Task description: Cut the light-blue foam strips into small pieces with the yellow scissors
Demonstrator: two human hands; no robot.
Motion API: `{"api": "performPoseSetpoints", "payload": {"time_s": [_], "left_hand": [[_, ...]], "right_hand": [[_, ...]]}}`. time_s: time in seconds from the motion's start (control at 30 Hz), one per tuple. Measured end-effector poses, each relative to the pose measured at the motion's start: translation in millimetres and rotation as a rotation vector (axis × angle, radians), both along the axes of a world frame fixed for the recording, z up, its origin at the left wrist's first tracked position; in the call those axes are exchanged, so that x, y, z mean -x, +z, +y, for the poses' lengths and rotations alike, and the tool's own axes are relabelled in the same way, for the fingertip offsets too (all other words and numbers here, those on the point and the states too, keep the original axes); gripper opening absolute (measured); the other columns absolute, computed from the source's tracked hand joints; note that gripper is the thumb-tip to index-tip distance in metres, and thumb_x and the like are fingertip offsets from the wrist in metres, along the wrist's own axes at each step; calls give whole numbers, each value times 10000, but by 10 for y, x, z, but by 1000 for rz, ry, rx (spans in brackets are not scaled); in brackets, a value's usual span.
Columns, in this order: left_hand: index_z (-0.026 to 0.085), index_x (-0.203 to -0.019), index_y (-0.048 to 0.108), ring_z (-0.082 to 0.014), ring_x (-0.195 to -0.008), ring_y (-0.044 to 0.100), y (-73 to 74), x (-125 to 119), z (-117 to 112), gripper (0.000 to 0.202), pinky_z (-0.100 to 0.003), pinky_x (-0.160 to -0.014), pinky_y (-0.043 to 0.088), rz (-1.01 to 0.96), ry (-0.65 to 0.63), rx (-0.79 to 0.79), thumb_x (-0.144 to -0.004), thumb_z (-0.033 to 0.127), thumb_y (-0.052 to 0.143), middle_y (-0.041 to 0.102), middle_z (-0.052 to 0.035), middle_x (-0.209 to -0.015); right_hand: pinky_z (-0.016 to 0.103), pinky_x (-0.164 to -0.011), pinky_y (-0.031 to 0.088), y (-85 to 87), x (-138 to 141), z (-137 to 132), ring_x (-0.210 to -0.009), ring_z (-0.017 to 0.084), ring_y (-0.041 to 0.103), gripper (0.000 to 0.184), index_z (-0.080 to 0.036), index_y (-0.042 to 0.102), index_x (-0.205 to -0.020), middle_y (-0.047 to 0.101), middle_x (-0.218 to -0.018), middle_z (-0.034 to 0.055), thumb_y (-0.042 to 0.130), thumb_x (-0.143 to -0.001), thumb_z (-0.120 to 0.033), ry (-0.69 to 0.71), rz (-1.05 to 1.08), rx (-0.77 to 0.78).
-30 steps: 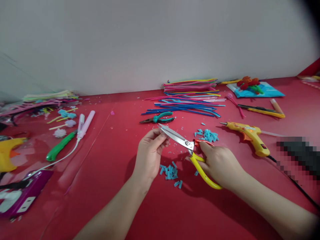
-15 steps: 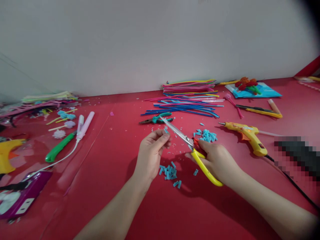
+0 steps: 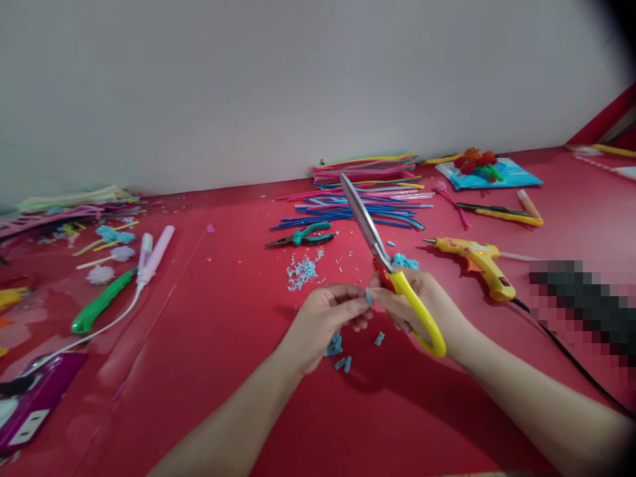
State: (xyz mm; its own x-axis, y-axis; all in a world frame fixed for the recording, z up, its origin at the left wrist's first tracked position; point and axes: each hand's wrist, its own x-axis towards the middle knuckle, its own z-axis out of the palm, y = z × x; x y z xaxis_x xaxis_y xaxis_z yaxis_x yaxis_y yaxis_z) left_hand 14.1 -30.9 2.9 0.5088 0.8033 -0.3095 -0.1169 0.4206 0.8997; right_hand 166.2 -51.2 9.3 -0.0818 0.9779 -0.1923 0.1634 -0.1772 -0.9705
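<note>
Between the thumb and fingers of my left hand (image 3: 332,321) is a small blue piece (image 3: 369,297), pinched upright. My right hand (image 3: 427,308) holds yellow-handled scissors (image 3: 365,218), their blades together and pointing up and away. Its thumb and fingertip come up against the same blue piece. Beneath my left hand lie several short cut blue pieces (image 3: 342,363), partly hidden by it. One more cut piece (image 3: 379,338) lies apart, below my right hand. Behind the scissors sits a pile of trimmed blue pieces (image 3: 405,262), and fine blue clippings (image 3: 301,271) are scattered beyond my left hand.
Teal-handled pliers (image 3: 303,235) lie before bundles of coloured stems (image 3: 368,199) along the wall. On the right is a yellow glue gun (image 3: 474,258) with its cord. To the left are a green-handled tool (image 3: 102,301), a pink iron (image 3: 156,255) and a purple power strip (image 3: 47,391).
My left hand has moved right and my right hand has come to meet it at the blue piece. The scissors have closed and swung more upright. The view has shifted slightly.
</note>
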Motion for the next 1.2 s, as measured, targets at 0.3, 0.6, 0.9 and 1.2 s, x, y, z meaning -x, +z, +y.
{"api": "performPoseSetpoints", "payload": {"time_s": [0.3,0.6,0.9,1.2], "left_hand": [[146,-685,596,-72,-524,482,-8,10,11,90,-200,-536,386,124,143,-166,-643,220,626,534,25,-574],[164,-725,613,-60,-573,513,2,170,168,80,-183,-576,404,-182,511,-176,-650,135,618,578,15,-644],[153,-711,621,-67,-582,495,-21,220,203,45,-198,-582,397,-176,495,-235,-676,139,595,569,4,-655],[158,-706,618,-61,-572,497,-7,213,198,51,-194,-567,389,-199,504,-220,-664,133,605,572,15,-647]], "right_hand": [[187,-436,243,-61,-59,24,-494,67,317,195,-190,407,-621,358,-531,-58,517,-690,-337,49,-404,-237],[212,-440,196,-67,-129,-19,-440,101,395,288,-220,378,-700,444,-496,-47,464,-699,-495,165,-1007,-313],[233,-462,195,-162,-131,-33,-508,151,505,309,-213,413,-740,552,-561,9,388,-746,-521,243,-1139,-349],[232,-448,176,-165,-153,-38,-456,133,466,301,-210,414,-730,521,-519,-3,370,-760,-506,251,-1114,-346]]}}
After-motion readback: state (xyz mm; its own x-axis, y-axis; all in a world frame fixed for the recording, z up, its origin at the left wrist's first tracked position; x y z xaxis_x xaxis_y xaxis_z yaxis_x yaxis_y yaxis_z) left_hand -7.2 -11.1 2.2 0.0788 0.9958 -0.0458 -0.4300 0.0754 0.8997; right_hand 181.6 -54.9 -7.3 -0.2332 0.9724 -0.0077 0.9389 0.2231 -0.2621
